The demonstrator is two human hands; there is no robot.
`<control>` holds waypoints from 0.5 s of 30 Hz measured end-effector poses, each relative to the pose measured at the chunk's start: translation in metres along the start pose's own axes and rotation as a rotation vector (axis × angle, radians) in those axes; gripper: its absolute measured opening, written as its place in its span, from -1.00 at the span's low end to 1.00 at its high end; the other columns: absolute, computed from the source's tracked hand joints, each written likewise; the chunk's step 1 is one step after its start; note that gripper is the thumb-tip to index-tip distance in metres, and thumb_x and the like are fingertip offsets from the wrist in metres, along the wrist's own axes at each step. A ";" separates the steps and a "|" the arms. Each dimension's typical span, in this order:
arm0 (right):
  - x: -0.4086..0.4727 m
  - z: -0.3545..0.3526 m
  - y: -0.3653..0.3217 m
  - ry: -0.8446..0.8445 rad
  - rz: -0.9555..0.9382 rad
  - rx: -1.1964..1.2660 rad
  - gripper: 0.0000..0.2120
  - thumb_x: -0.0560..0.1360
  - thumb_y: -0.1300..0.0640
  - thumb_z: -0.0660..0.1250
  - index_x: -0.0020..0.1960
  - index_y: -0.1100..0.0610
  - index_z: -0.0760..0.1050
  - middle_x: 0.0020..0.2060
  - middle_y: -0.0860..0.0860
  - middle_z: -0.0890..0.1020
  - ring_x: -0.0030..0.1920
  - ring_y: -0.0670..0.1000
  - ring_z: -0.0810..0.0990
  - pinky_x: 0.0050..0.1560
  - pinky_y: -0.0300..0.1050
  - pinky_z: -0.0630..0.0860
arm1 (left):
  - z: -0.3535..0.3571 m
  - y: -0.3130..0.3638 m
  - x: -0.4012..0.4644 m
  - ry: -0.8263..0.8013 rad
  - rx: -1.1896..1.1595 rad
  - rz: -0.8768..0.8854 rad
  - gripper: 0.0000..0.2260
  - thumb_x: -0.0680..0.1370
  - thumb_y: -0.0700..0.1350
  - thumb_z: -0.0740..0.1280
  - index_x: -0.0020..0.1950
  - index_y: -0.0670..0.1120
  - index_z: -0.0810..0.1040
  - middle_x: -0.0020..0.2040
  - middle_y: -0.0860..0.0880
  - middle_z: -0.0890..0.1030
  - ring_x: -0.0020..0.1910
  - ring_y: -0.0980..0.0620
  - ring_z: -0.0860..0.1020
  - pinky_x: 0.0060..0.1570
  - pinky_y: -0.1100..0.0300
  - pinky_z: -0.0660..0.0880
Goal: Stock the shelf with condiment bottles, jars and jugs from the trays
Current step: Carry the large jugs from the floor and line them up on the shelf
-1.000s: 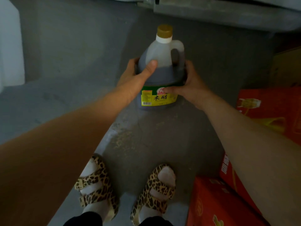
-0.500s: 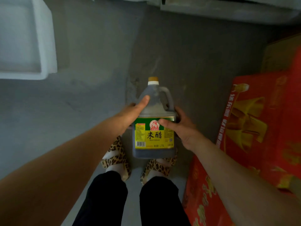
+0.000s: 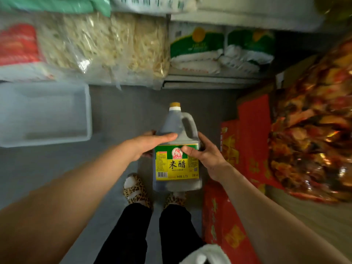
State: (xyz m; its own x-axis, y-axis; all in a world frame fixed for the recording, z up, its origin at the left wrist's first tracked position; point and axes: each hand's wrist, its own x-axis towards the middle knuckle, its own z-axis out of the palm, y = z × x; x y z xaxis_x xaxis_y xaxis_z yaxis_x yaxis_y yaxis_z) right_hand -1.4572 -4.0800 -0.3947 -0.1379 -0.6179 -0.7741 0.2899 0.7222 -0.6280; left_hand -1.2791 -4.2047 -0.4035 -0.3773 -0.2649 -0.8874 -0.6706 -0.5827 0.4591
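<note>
A clear plastic vinegar jug [image 3: 177, 149] with a gold cap, a moulded handle and a green and yellow label hangs upright above the floor in front of me. My left hand [image 3: 152, 142] grips its left shoulder, thumb across the front. My right hand [image 3: 203, 151] grips its right side, thumb on the top of the label. The shelf [image 3: 209, 79] runs along the top of the view, with bags on it. A white tray [image 3: 47, 115] stands on the floor at the left, under the shelf's edge.
Clear bags of dried noodles [image 3: 106, 46] and green and white bags [image 3: 196, 48] fill the shelf. Red cartons [image 3: 245, 145] are stacked at the right, with shiny red and gold packets [image 3: 314, 121] above them. My feet in leopard-print sandals [image 3: 137, 191] stand on the grey floor.
Both hands have lifted the jug off the floor and drawn it toward me. My view has swung up, so the shelf with its bags and the whole white tray now show.
</note>
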 end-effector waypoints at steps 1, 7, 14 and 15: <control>-0.015 0.001 -0.019 0.007 -0.031 0.010 -0.51 0.39 0.29 0.54 0.20 -0.09 0.52 -0.05 -0.03 0.74 -0.04 -0.02 0.73 -0.17 -0.21 0.62 | -0.002 0.018 -0.019 0.006 0.012 0.029 -0.66 0.45 0.22 0.43 0.06 0.05 0.51 0.02 0.03 0.65 -0.04 0.10 0.58 -0.16 0.19 0.47; -0.108 0.010 -0.124 0.075 -0.252 0.032 -0.43 0.34 0.27 0.56 0.29 -0.04 0.52 0.01 0.09 0.72 0.00 0.10 0.72 -0.05 -0.04 0.66 | -0.016 0.113 -0.134 0.056 0.082 0.215 -0.13 0.02 0.42 0.52 0.20 -0.03 0.53 -0.01 -0.01 0.71 0.00 0.00 0.66 -0.03 0.06 0.58; -0.189 0.021 -0.231 0.137 -0.546 0.045 -0.48 0.38 0.32 0.55 0.30 0.11 0.54 0.00 0.19 0.72 -0.05 0.16 0.71 0.00 0.04 0.66 | -0.028 0.222 -0.247 0.135 0.167 0.470 -0.42 0.29 0.25 0.55 0.18 -0.03 0.55 -0.02 0.00 0.72 -0.05 0.02 0.68 -0.07 0.08 0.62; -0.199 0.019 -0.248 0.153 -0.588 0.055 -0.47 0.38 0.32 0.55 0.31 0.11 0.53 -0.01 0.18 0.72 -0.05 0.16 0.71 -0.01 0.03 0.66 | -0.026 0.241 -0.263 0.151 0.195 0.496 -0.41 0.29 0.25 0.55 0.18 -0.03 0.56 -0.03 0.00 0.72 -0.06 0.02 0.68 -0.08 0.09 0.62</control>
State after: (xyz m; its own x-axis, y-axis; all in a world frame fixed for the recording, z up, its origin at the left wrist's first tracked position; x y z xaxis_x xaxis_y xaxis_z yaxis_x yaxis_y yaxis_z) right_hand -1.4834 -4.1416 -0.0835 -0.4235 -0.8534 -0.3039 0.1720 0.2536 -0.9519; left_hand -1.3250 -4.2956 -0.0607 -0.5919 -0.5871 -0.5522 -0.5468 -0.2109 0.8103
